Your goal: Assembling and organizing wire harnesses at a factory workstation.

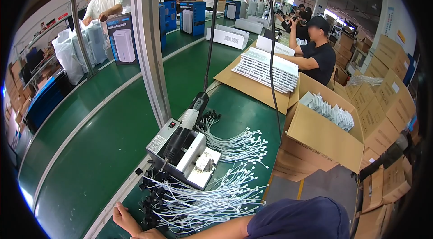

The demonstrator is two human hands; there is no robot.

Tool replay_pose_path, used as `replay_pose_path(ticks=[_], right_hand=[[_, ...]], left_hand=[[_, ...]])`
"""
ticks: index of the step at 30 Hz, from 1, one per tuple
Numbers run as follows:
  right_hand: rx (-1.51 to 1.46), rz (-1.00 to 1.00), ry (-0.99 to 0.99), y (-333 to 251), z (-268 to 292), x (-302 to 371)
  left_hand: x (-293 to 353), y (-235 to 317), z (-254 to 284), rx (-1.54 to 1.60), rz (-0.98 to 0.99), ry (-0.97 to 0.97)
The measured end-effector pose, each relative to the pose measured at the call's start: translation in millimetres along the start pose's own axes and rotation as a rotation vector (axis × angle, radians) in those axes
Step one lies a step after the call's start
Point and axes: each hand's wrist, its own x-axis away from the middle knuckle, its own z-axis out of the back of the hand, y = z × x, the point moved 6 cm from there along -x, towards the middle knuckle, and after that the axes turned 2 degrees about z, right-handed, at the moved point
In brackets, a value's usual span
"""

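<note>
A: Factory hall, then, with a green conveyor (pixel 103 148) running past. Where are the fingers?
B: Lower left. The left hand (pixel 126 221) has its fingers curled; whether they grip anything, I can't tell. The right hand (pixel 151 234) is by its wrist, cut off by the lower edge, so its fingers can't be read.
A: And the white cables (pixel 198 203)?
B: Right of the left fingers and a little beyond, lengths running roughly left to right, black connectors (pixel 149 200) at the end nearest those fingers. The right forearm (pixel 216 231) lies closer, along their near side.
A: Farther out?
B: Past the bundle, a benchtop machine (pixel 158 142); beyond and rightward, an open carton (pixel 315 137).
</note>
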Motion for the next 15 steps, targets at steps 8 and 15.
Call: replay_pose_path(ticks=[8,15], right_hand=[[0.020,0.008,-0.001,1.7,0.4,0.1],[0.028,0.009,-0.011,1.6,0.6,0.3]], left_hand=[[-1.1,-2.5,-0.8,0.004,0.010,-0.006],[-1.4,-2.9,-0.6,0.006,-0.003,-0.006]])
